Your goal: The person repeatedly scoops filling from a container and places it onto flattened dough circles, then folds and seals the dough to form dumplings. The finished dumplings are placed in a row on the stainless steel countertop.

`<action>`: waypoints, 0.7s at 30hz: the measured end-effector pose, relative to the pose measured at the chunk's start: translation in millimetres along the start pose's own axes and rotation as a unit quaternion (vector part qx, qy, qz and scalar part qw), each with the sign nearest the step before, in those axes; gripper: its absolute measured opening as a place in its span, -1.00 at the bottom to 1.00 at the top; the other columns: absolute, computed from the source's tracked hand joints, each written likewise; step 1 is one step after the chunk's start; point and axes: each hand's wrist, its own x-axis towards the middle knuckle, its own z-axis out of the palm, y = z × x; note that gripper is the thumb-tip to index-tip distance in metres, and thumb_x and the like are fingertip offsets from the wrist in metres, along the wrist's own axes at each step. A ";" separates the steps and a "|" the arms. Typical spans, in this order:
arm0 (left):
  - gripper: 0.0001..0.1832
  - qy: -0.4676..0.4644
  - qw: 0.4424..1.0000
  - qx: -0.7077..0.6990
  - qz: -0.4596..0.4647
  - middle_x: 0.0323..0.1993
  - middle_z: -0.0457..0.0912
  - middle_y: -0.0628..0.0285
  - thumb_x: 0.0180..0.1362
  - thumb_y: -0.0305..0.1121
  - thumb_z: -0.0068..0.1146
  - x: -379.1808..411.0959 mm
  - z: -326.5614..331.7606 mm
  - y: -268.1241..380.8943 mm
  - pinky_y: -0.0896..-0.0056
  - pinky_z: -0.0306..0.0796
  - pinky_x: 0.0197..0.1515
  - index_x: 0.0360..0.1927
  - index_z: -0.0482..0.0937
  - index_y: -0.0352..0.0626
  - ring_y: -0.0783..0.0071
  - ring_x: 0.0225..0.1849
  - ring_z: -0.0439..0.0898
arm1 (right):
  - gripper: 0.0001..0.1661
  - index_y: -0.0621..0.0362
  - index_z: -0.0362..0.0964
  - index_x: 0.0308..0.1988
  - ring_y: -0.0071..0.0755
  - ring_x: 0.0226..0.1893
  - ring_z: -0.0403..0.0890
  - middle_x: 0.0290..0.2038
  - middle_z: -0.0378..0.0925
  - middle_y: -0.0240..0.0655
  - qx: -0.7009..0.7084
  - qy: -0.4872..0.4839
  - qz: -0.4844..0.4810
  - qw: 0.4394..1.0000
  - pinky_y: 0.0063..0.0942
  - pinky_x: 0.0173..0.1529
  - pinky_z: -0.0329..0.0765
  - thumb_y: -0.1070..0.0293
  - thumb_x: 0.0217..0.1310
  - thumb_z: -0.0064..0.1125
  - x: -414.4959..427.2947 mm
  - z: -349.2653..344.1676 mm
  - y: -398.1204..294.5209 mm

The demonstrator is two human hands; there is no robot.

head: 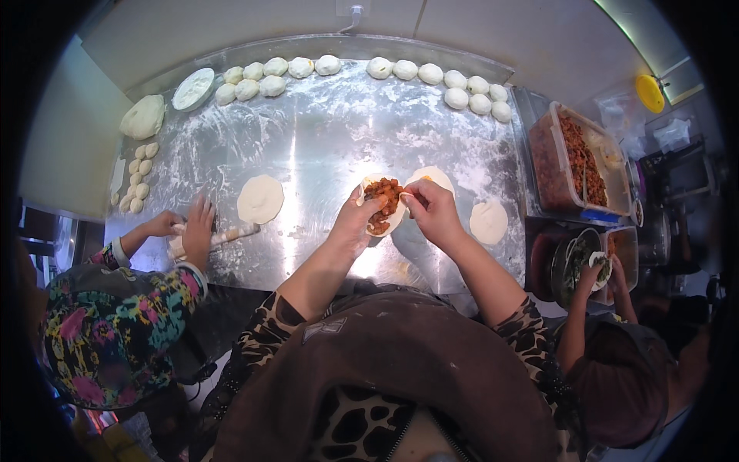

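Note:
Above the steel worktop, my left hand (353,222) cups a dough wrapper (395,222) heaped with chunky reddish-brown filling (382,196), its thumb resting on the filling. The fingertips of my right hand (433,207) pinch the wrapper's right edge. Behind my right hand a flat dough round (441,176) lies on the worktop, with a bit of orange showing on it. Another flat round (488,222) lies to the right, and one more (260,199) to the left of my hands.
Filled dough balls (430,73) line the back edge of the floured steel worktop (346,133). A flour bowl (194,89) and dough lump (142,117) stand back left. A co-worker's hands (199,228) use a rolling pin (234,233) at left. Right are a filling tub (554,156) and another person's hands (588,277).

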 end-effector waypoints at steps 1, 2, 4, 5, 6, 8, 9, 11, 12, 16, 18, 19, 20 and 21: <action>-0.51 0.006 1.000 0.021 0.003 0.01 0.55 0.04 0.18 -0.50 0.08 -1.5 2.9 2.5 0.15 0.64 -0.12 0.19 0.28 -0.21 0.23 -0.04 0.64 | -0.82 0.29 0.50 -0.20 -0.62 -0.53 0.48 -0.47 0.51 -0.41 -0.054 0.009 -0.049 0.997 -0.60 -0.43 0.45 0.43 0.22 0.22 0.1 0.0 2.5; -0.51 0.012 0.999 0.042 0.005 0.01 0.55 0.04 0.18 -0.50 0.08 -2.6 5.0 4.3 0.14 0.64 -0.14 0.20 0.28 -0.21 0.23 -0.05 0.64 | -0.80 0.29 0.49 -0.18 -0.61 -0.53 0.48 -0.47 0.51 -0.41 -0.041 0.007 -0.027 0.999 -0.60 -0.43 0.45 0.42 0.21 0.23 0.8 -1.0 4.7; -0.51 0.002 1.000 0.018 -0.001 0.01 0.55 0.05 0.18 -0.50 0.08 -4.4 5.0 5.0 0.16 0.65 -0.17 0.20 0.28 -0.21 0.24 -0.06 0.64 | -0.75 0.29 0.48 -0.14 -0.60 -0.54 0.49 -0.46 0.50 -0.42 -0.016 0.002 0.014 1.000 -0.59 -0.43 0.45 0.41 0.20 0.24 4.9 -3.1 -0.9; -0.51 -0.003 1.000 0.006 -0.005 0.01 0.55 0.05 0.18 -0.50 0.08 -5.4 5.1 5.4 0.17 0.65 -0.18 0.20 0.28 -0.20 0.24 -0.06 0.64 | -0.74 0.29 0.47 -0.12 -0.60 -0.54 0.48 -0.47 0.50 -0.42 0.025 -0.009 0.059 0.998 -0.59 -0.42 0.46 0.41 0.20 0.25 6.1 -5.8 -4.8; -0.50 -0.015 1.000 0.014 -0.009 -0.04 0.55 0.12 0.18 -0.45 0.11 -6.3 5.1 5.8 0.30 0.59 -0.20 0.21 0.31 -0.21 0.35 -0.09 0.60 | -0.72 0.28 0.47 -0.10 -0.60 -0.54 0.48 -0.47 0.50 -0.42 0.066 -0.019 0.103 0.992 -0.59 -0.42 0.46 0.41 0.19 0.26 7.1 -9.5 -12.4; -0.47 -0.038 0.999 0.032 -0.019 -0.13 0.55 0.26 0.19 -0.35 0.16 -9.3 6.7 8.3 0.57 0.47 -0.24 0.23 0.37 -0.23 0.57 -0.14 0.53 | -0.68 0.29 0.46 -0.08 -0.58 -0.54 0.48 -0.49 0.47 -0.43 0.138 -0.051 0.149 0.978 -0.58 -0.42 0.46 0.40 0.18 0.27 8.0 -11.8 -14.9; -0.48 -0.019 0.999 0.034 -0.021 -0.18 0.53 0.28 0.18 -0.36 0.16 -11.0 13.3 10.6 0.59 0.44 -0.29 0.22 0.38 -0.23 0.60 -0.19 0.51 | -0.67 0.29 0.45 -0.08 -0.59 -0.53 0.48 -0.49 0.48 -0.43 0.132 -0.044 0.124 0.982 -0.58 -0.42 0.45 0.40 0.18 0.28 7.1 -10.6 -11.4; -0.51 0.017 0.999 0.040 -0.025 -0.28 0.50 0.32 0.18 -0.38 0.14 -13.7 28.4 14.2 0.63 0.36 -0.39 0.19 0.39 -0.24 0.65 -0.29 0.46 | -0.66 0.30 0.45 -0.07 -0.61 -0.52 0.48 -0.48 0.48 -0.43 0.118 -0.030 0.073 0.990 -0.59 -0.41 0.44 0.40 0.17 0.28 2.9 -6.6 -2.4; -0.53 0.014 0.999 0.046 -0.019 -0.32 0.48 0.33 0.17 -0.40 0.12 -12.1 26.8 12.7 0.63 0.32 -0.42 0.17 0.39 -0.23 0.66 -0.34 0.43 | -0.68 0.31 0.46 -0.09 -0.60 -0.52 0.47 -0.49 0.48 -0.42 0.053 -0.023 0.010 0.998 -0.58 -0.41 0.44 0.41 0.17 0.28 1.5 -6.3 -3.9; -0.59 -0.011 0.997 0.066 -0.026 -0.42 0.40 0.35 0.14 -0.48 0.04 -9.0 20.1 11.7 0.64 0.21 -0.54 0.10 0.39 -0.23 0.69 -0.47 0.35 | -0.78 0.30 0.50 -0.17 -0.55 -0.52 0.45 -0.50 0.46 -0.36 -0.052 0.016 -0.032 0.998 -0.54 -0.41 0.41 0.46 0.17 0.24 0.0 -4.3 -11.1; -0.57 -0.032 0.996 0.078 -0.043 -0.31 0.45 0.24 0.13 -0.53 -0.02 -8.7 13.2 13.3 0.50 0.34 -0.46 0.12 0.36 -0.23 0.54 -0.39 0.45 | -0.82 0.29 0.51 -0.20 -0.50 -0.52 0.45 -0.50 0.44 -0.34 -0.001 0.015 0.027 1.000 -0.51 -0.41 0.41 0.48 0.17 0.23 0.6 -4.0 -11.3; -0.55 -0.042 0.994 0.086 -0.051 -0.19 0.51 0.14 0.14 -0.55 -0.06 -6.5 7.5 13.2 0.37 0.50 -0.36 0.16 0.34 -0.24 0.40 -0.30 0.56 | -0.84 0.28 0.50 -0.21 -0.47 -0.53 0.45 -0.50 0.43 -0.33 0.037 0.002 0.045 0.998 -0.49 -0.41 0.41 0.48 0.17 0.23 1.4 -4.8 -10.2; -0.53 -0.042 0.993 0.092 -0.054 -0.14 0.54 0.09 0.14 -0.57 -0.09 -4.7 4.6 11.3 0.30 0.58 -0.31 0.17 0.33 -0.24 0.32 -0.25 0.61 | -0.85 0.28 0.50 -0.23 -0.44 -0.53 0.45 -0.50 0.42 -0.32 0.074 -0.011 0.062 0.995 -0.48 -0.40 0.41 0.49 0.16 0.22 2.1 -5.3 -9.4; -0.52 -0.043 0.993 0.097 -0.057 -0.09 0.57 0.04 0.14 -0.59 -0.11 -4.4 5.9 12.5 0.23 0.65 -0.26 0.19 0.31 -0.24 0.25 -0.21 0.67 | -0.81 0.27 0.49 -0.19 -0.45 -0.53 0.45 -0.49 0.42 -0.33 0.046 -0.012 0.019 0.999 -0.48 -0.40 0.41 0.48 0.16 0.23 2.0 -5.2 -8.9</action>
